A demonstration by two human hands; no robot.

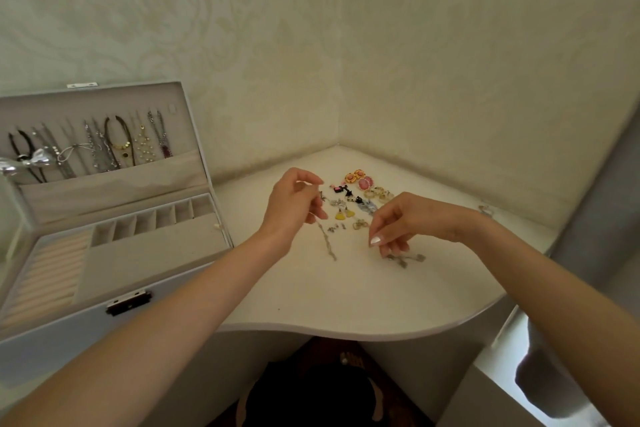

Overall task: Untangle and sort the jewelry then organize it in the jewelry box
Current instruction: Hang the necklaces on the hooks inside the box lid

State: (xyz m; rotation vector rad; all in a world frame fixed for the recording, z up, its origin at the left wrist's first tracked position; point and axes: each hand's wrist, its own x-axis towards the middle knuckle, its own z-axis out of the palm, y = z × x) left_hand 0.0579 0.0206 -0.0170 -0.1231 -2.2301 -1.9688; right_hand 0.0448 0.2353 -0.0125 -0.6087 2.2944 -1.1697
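My left hand (294, 204) pinches one end of a thin silver chain (327, 242), which hangs down and trails onto the white corner table (346, 302). My right hand (408, 222) hovers with curled fingers just above a small silver jewelry piece (407, 258) lying on the table; whether it touches it I cannot tell. Between and behind the hands lies a loose spread of earrings and rings (360, 198), among them pink-and-orange flower pieces and yellow drops. The open white jewelry box (114, 253) stands at the left, several necklaces hanging in its lid (97, 146).
The table sits in a corner between two patterned walls. A small silver item (486, 210) lies near the right wall. The table's curved front edge runs below my arms. The box's tray has ring rolls at left and small compartments along the back.
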